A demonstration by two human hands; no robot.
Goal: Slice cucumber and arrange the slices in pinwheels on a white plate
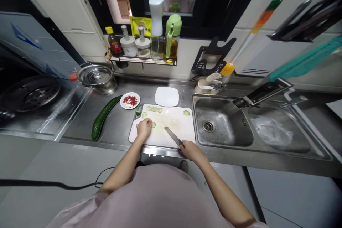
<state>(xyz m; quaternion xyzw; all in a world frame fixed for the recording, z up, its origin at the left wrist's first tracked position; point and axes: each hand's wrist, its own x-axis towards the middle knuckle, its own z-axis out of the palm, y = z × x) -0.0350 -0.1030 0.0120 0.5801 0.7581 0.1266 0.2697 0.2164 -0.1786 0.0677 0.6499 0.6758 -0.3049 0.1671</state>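
Observation:
My left hand (pixel 144 129) is over the left part of a white cutting board (pixel 160 140), its fingers pinched at a thin pale-green cucumber slice (pixel 153 124). In my right hand (pixel 191 150) is a kitchen knife (pixel 173 136), held by the handle, its blade angled up and left across the board. Along the board's far edge lies a row of overlapping cucumber slices (pixel 154 109). More slices (pixel 186 113) sit in the far right corner. A dark-green cucumber end (pixel 138 113) rests at the board's far left corner.
A long whole cucumber (pixel 104 119) lies left of the board. Behind stand a small plate of red pieces (pixel 130 107) and a white square plate (pixel 167 96). A lidded steel pot (pixel 107 87) is back left; the sink (pixel 223 142) adjoins right. Bottles fill a rack (pixel 144 61).

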